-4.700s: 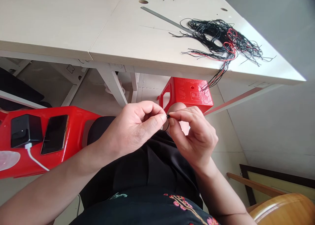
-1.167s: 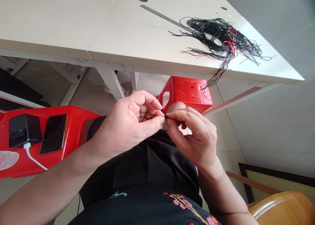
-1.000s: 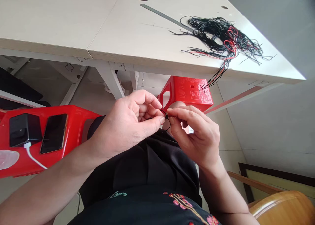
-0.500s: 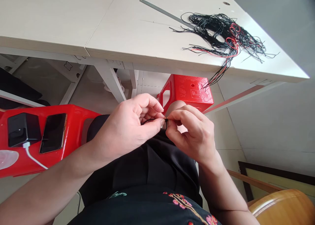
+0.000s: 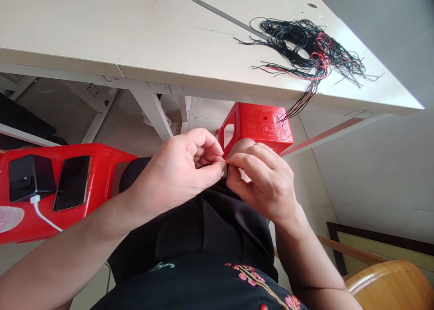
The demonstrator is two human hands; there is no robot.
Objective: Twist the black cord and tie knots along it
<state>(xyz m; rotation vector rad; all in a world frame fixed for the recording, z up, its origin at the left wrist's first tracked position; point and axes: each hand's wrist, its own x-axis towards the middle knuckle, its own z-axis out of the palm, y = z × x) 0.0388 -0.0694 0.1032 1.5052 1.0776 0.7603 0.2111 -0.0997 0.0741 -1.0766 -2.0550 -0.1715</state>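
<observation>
Above my lap, my left hand [image 5: 185,165] pinches a thin black cord [image 5: 227,170] between thumb and fingers. My right hand [image 5: 262,178] meets it fingertip to fingertip and grips the same cord, part of which hangs in a short loop between the two hands. Most of the cord is hidden behind the fingers. On the table beyond lies a tangled bundle of black cords [image 5: 288,38] with a few red strands, some of its ends drooping over the front edge.
A metal ruler [image 5: 224,16] lies partly under the bundle on the white table [image 5: 84,25]. Below stands a red stool [image 5: 264,124]. At left, another red stool [image 5: 101,165] carries a phone [image 5: 72,183] and a black box-shaped device [image 5: 32,176] with a white cable. A wooden chair [image 5: 389,287] is lower right.
My right fingers have shifted slightly left and closer to the left fingertips. Less of the cord shows between my hands. The things on the table and stools stay put.
</observation>
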